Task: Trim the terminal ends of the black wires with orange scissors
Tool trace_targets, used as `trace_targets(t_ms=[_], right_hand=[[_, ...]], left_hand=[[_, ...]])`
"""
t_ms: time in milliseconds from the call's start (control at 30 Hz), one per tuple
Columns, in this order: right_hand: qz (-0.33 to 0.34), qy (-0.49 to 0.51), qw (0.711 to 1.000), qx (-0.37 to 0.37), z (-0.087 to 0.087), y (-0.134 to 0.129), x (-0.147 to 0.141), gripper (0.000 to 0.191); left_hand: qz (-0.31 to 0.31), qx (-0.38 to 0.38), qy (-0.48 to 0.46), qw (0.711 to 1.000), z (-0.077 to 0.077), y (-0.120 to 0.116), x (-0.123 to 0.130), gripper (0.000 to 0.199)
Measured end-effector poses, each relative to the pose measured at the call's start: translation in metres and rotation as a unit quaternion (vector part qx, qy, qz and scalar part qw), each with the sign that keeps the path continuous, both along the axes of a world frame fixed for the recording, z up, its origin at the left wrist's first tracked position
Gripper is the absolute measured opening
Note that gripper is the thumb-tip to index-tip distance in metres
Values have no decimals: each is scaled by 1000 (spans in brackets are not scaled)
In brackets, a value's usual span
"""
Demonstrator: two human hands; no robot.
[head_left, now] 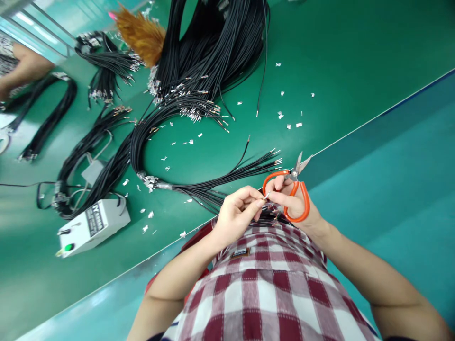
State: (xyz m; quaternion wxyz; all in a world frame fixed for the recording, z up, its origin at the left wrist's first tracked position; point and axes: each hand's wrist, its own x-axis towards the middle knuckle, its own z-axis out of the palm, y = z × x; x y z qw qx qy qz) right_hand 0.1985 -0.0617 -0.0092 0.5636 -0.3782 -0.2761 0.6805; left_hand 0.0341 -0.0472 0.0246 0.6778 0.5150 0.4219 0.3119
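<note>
Close to my apron at the table's edge, my left hand point(239, 213) pinches the end of a black cable between thumb and fingers. My right hand point(296, 201) holds orange-handled scissors point(304, 203), their blades apart and pointing away from me. Its fingertips meet the left fingertips at the small pale cable end. A taped bundle of black cables point(202, 185) lies on the green table just beyond my hands, its stripped ends fanned out near the scissors. Some cables hang over the edge under my hands.
Large black cable bundles point(220, 47) lie at the back. A white box with a green button point(95, 227) sits at the left, beside more bundles. White scraps dot the green table point(341, 71). A person's arm point(30, 64) shows at the far left.
</note>
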Motion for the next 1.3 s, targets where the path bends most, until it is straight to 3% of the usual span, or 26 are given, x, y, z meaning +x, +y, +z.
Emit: trace_targets(t_ms=[233,433,533,600,700,833,967,1100,1200,1300], right_hand=[[-31,-99,994,37,7,-1,1,23],[-52,-54,997,5,5,-1,-4,23],[-63,-34,997,-12,4,-2,-5,23],[-65,-33,997,-17,5,-3,-4,24],[-62,-48,997,-15,6,-3,-4,25],[-63,-114,991,36,7,0,-9,27],[-67,-145,984,78,9,4,-13,26],[-26,-212,976,50,11,6,-1,25],[84,-346,934,22,14,3,19,28],[198,-506,839,30,18,-1,35,34]], left_hand=[[45,77,43,995,-6,-9,5,19],[68,251,143,955,-16,-14,6,8],[78,284,162,942,-15,-14,7,7],[73,237,146,958,-12,-14,8,11],[59,74,81,992,-8,-11,8,21],[32,-112,-17,993,-9,-1,4,32],[1,-184,-84,979,-10,9,-2,34],[8,-201,-117,973,-8,15,-7,31],[24,-196,-130,972,-6,16,-8,29],[32,-185,-122,975,-6,16,-7,31]])
